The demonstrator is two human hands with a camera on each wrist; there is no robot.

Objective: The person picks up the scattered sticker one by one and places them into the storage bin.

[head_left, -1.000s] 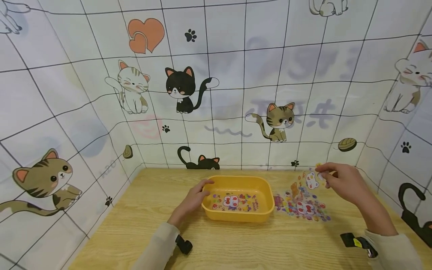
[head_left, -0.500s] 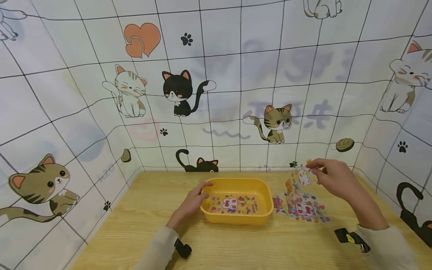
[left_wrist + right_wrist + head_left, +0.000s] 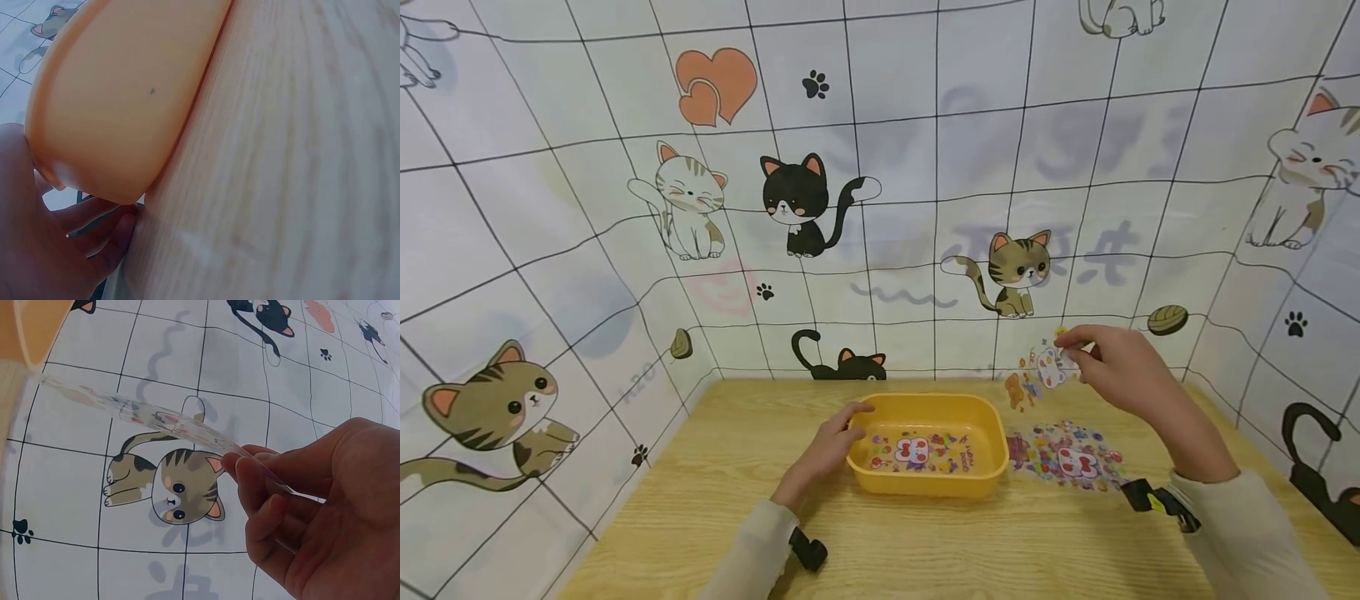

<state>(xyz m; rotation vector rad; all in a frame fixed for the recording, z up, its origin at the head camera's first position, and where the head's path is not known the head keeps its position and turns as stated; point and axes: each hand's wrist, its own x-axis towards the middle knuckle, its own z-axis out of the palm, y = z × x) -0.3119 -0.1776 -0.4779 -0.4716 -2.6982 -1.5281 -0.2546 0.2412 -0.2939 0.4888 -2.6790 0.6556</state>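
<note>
A yellow plastic basket-like tray stands on the table, with a clear sticker sheet lying inside it. My left hand grips the tray's left end; in the left wrist view its fingers curl at the tray's rim and side. Above the table, right of the tray, my right hand pinches a transparent sticker sheet with a white bunny and a brown bear by its edge. The right wrist view shows that sheet almost edge-on between thumb and fingers. More sticker sheets lie on the table beside the tray.
The light wooden table meets a cloth wall printed with cats and a grid at its back and both sides. Each forearm has a black strap at the wrist.
My right hand has lifted the bunny sticker sheet and carried it left, off the sheets on the table and toward the tray. The left hand keeps its hold on the tray.
</note>
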